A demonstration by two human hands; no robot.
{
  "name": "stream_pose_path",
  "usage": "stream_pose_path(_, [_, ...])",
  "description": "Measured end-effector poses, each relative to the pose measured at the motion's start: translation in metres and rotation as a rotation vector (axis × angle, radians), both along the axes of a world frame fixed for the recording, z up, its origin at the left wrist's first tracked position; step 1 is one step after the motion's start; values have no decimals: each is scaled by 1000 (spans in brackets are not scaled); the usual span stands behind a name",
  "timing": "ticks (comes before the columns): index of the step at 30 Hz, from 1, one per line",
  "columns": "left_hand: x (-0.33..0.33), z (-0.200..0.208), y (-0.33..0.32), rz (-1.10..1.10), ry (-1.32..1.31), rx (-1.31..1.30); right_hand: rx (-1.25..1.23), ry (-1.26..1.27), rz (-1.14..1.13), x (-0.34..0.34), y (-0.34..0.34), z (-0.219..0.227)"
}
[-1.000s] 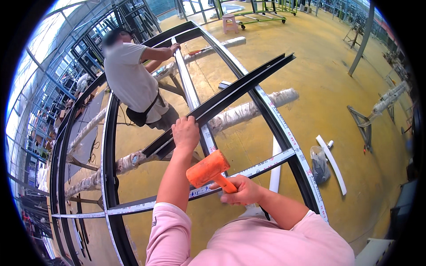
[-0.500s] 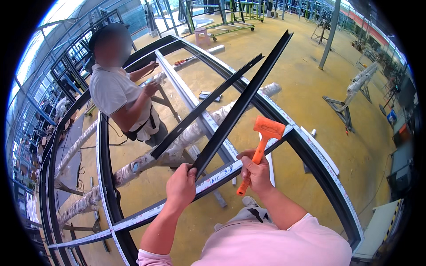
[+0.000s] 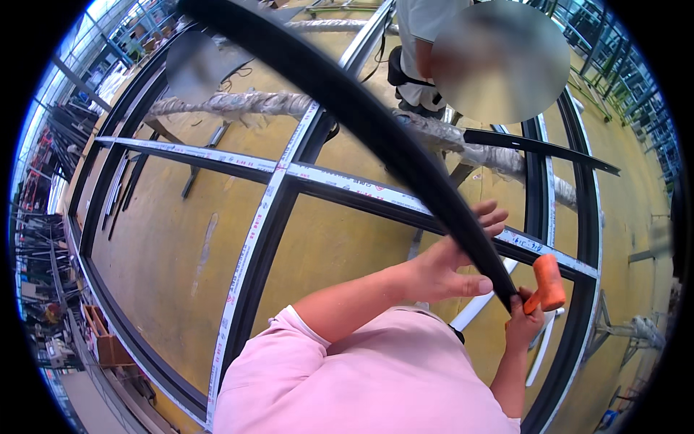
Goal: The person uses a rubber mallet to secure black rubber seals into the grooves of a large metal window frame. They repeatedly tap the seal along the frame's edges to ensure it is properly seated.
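A long black metal profile [image 3: 376, 137] slants across the view, from the upper left down to my right hand [image 3: 522, 322]. That hand is closed around the orange mallet [image 3: 549, 281] by its handle near the head, and also touches the profile's near end. My left hand [image 3: 437, 267] is beside the profile with fingers spread and thumb apart; the profile passes in front of part of it. Below both hands lies a large black frame [image 3: 249, 267] with white printed protective tape along its bars.
Film-wrapped support beams [image 3: 264, 103] carry the frame. A shorter black profile [image 3: 542, 148] lies across at the right. A co-worker [image 3: 418, 50] stands on the far side. A wooden box [image 3: 108, 343] sits at lower left, and loose dark bars [image 3: 130, 188] lie on the floor.
My view has turned left. The long profile has swung from leaning right to leaning left. My left hand has let go its grip and opened; my right hand still has the mallet, now by the profile's end.
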State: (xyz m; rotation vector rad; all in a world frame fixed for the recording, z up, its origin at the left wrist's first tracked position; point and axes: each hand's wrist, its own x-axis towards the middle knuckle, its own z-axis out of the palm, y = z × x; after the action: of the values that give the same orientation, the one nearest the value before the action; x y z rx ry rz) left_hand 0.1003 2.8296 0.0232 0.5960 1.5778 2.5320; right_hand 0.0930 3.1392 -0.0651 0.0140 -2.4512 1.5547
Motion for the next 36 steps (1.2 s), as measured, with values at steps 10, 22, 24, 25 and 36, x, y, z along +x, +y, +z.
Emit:
stream_pose_path(10, [76,-138,-1,539,-842,273,333,-193,32,54,120,-105])
stream_pose_path(22, [31,-171,-24,781,-834,326,556,-131,114,-4,75,-76])
stream_pose_path(24, [24,-170,-21,830,-809,338,531,-144,111,-13,74,-73])
stream_pose_path(25, [21,-168,-20,849,-810,348,515,-119,88,-15,73,-74])
stream_pose_path(36, [-19,-177,-29,902,-773,356,-376,-252,-220,-20,74,-113])
